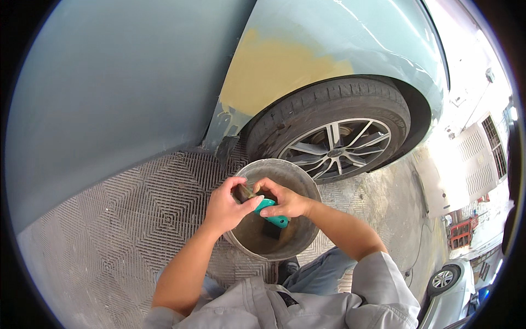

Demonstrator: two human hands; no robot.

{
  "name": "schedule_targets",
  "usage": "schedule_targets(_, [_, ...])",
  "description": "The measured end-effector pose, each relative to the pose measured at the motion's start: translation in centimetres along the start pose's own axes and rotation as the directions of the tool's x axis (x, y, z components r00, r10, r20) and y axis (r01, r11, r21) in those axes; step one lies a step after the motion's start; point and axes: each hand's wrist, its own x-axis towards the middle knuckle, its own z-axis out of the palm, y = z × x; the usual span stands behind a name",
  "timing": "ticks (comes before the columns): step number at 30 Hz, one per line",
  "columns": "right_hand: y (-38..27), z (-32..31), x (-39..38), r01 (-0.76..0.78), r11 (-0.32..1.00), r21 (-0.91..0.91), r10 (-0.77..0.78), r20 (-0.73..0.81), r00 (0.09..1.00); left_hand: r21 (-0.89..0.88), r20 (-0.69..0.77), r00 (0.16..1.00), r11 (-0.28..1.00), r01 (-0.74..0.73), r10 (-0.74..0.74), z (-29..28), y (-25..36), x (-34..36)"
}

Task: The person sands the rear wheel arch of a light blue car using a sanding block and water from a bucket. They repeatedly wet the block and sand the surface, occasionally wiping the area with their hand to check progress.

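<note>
Both my hands are over a round grey bucket on the floor between my feet and the car wheel. My right hand is closed around a green-handled scraper, whose handle end has a hole and points toward the lower right. My left hand pinches the scraper's other end, with the thumb against the green part. Something brownish shows between the fingers there; the fingers hide most of the tool's head. Inside, the bucket looks stained, and a dark patch lies below the handle.
Beyond the bucket is a car wheel under a pale blue fender with a yellowish filler patch. A grey-blue door panel fills the left. Patterned tiles cover the floor. Another car and a red rack stand far right.
</note>
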Motion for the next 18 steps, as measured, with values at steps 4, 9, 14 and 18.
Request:
schedule_targets(4, [1.8, -1.5, 0.0, 0.036, 0.996, 0.077, -0.042, 0.089, 0.995, 0.124, -0.045, 0.999, 0.992, 0.022, -0.017, 0.8, -0.2, -0.4])
schedule_targets(9, [8.8, -2.4, 2.1, -0.442, 0.807, -0.392, 0.448, -0.082, 0.890, 0.617, -0.010, 0.915, 0.723, -0.311, 0.403, 1.8, 0.0, -1.2])
schedule_targets(14, [16.9, 2.2, 4.3, -0.542, 0.381, -0.750, 0.589, -0.255, 0.767, 0.492, 0.406, 0.886, 0.763, -0.420, 0.226, 1.5, 0.1, -1.5])
schedule_targets(18, [16.8, 3.2, 5.0, -0.512, 0.382, -0.769, 0.745, -0.071, 0.663, 0.515, 0.608, 0.794, 0.767, -0.383, -0.012, 1.6, -0.4, -1.8])
